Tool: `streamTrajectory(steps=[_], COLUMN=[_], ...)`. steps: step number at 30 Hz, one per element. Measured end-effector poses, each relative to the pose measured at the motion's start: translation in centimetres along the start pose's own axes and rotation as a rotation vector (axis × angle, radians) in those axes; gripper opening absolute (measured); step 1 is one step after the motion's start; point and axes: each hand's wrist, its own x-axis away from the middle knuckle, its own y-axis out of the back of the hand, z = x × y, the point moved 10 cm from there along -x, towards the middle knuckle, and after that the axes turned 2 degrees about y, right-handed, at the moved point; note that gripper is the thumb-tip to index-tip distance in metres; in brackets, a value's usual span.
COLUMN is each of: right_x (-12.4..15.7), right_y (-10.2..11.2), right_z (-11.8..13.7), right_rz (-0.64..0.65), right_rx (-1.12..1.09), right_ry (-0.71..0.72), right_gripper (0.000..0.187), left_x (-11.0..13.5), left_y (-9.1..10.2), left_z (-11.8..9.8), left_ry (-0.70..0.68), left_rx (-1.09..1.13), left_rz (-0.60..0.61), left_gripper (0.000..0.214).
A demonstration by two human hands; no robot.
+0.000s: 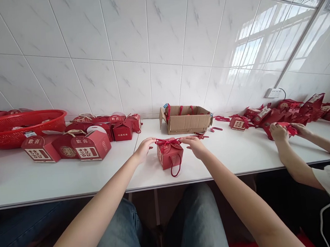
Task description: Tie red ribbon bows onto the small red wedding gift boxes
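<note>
A small red gift box (170, 157) with gold print stands upright on the white table in front of me. Its folded top carries a red ribbon (169, 141), and a dark red cord handle (176, 171) hangs down its front. My left hand (144, 149) pinches the ribbon at the left of the box top. At the right, my right hand (193, 146) pinches the ribbon's other side. The ribbon runs across the top between both hands.
Behind the box stands an open cardboard carton (190, 123) with ribbons inside. Finished-looking red boxes (91, 145) and a red plastic basket (26, 127) are at left. On the right, a co-worker's hands (280, 132) hold a red box near a pile of red boxes (288, 111).
</note>
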Motion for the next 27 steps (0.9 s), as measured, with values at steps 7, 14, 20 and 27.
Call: streamTrajectory(steps=[7, 14, 20, 27], right_x=[-1.1, -1.1, -0.8, 0.0], right_y=[-0.1, 0.3, 0.3, 0.2], right_z=[-1.5, -2.9, -2.3, -2.0], right_rz=[0.012, 0.024, 0.055, 0.059], right_rx=[-0.149, -0.101, -0.022, 0.019], right_ry=[-0.095, -0.111, -0.049, -0.035], right_gripper=[0.024, 0.024, 0.020, 0.019], left_x=[0.4, 0.1, -0.3, -0.6], left_y=[-1.1, -0.3, 0.2, -0.1], left_z=[-0.1, 0.4, 0.4, 1.9], left_ry=[0.038, 0.029, -0.008, 0.040], left_rx=[0.129, 0.161, 0.144, 0.153], left_rz=[0.079, 0.050, 0.015, -0.013], left_gripper=[0.038, 0.032, 0.028, 0.031])
